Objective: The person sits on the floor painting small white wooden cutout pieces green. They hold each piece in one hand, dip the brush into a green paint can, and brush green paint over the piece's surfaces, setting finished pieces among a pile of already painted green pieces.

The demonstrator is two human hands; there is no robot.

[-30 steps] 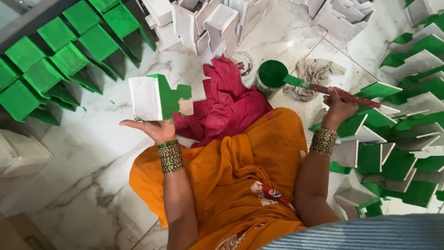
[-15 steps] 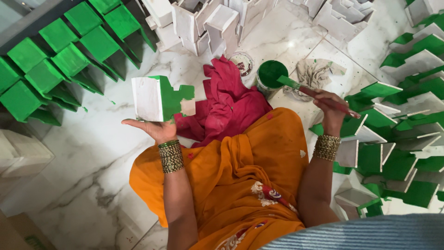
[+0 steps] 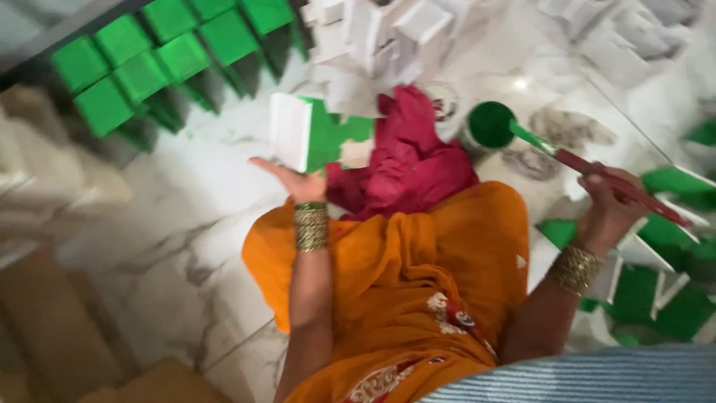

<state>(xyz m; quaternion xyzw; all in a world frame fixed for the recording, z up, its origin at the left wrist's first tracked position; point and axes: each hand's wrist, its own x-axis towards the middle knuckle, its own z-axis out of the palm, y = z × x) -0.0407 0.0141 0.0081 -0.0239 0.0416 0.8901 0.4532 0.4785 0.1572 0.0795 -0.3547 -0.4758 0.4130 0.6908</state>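
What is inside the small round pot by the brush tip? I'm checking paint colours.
The pot shows green paint filling its opening, and the brush in the right hand has its green tip at the rim. How deep the paint goes is hidden.
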